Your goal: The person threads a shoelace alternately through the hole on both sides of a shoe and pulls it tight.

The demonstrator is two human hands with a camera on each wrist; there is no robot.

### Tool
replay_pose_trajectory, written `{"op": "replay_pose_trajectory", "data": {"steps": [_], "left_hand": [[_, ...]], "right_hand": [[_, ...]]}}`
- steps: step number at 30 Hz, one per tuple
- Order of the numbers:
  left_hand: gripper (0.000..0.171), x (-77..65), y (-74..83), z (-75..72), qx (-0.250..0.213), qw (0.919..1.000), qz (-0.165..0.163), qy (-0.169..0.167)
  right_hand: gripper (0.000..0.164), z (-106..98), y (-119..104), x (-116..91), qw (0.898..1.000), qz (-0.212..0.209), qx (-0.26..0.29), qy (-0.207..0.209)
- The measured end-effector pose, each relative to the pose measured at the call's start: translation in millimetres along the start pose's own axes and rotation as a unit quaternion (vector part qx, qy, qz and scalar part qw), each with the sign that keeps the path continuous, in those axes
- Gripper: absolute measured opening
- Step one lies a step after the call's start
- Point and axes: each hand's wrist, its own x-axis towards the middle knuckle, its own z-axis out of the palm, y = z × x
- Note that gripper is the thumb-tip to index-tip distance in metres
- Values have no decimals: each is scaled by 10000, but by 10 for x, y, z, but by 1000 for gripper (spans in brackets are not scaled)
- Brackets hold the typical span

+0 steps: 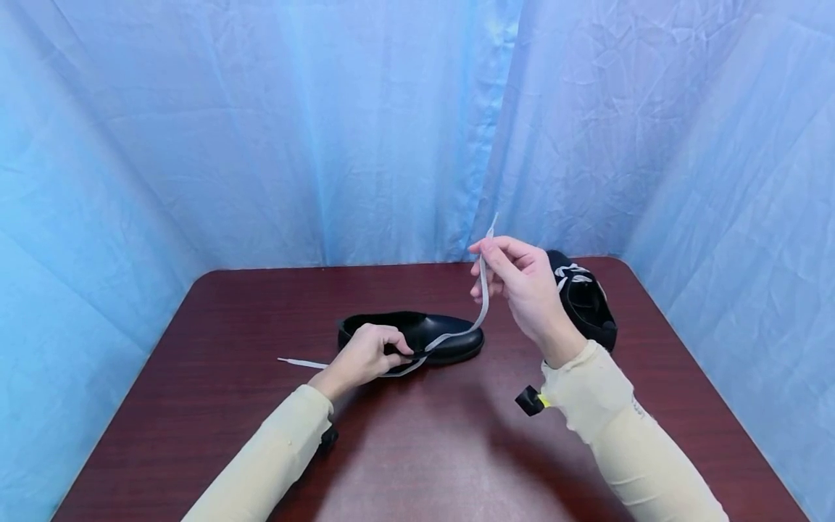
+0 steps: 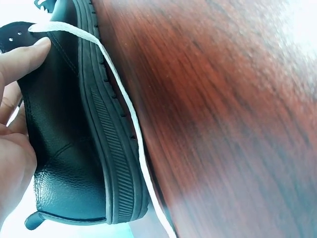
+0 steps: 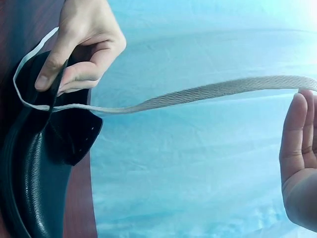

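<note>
Head view: blue curtains enclose a glossy red-brown bench; on it rests a black shoe, its eyelet flap pinched in the left hand's grip; the right hand's grip pinches a raised white lace.

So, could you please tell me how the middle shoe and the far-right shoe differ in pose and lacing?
The middle shoe points its toe to the head view's right, while the far-right shoe points toward the back. The middle shoe's lace trails loose, one end pinched in the right hand, whereas the far-right shoe's lace lies gathered on its front. Both are black with pale laces and rest on the table.
</note>
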Motion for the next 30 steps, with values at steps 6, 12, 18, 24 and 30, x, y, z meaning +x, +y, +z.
{"op": "replay_pose_trajectory", "data": {"steps": [6, 12, 18, 24, 30], "left_hand": [[11, 40, 37, -45, 255, 9992, -50, -290], [9, 182, 174, -281, 828, 9911, -142, -1036], [15, 404, 242, -478, 1207, 9867, -693, -842], [28, 587, 244, -452, 1654, 9723, -1271, -1050], [25, 715, 201, -381, 1805, 9640, -1378, -1385]], "right_hand": [[27, -30, 137, 68, 9966, 572, -533, -248], [30, -46, 335, 128, 9873, 997, -1106, -547], [30, -85, 705, 188, 9754, 1472, -1454, -763], [30, -106, 1193, 165, 9659, 2007, -1359, -908], [30, -90, 1458, 133, 9507, 2489, -1570, -980]]}}
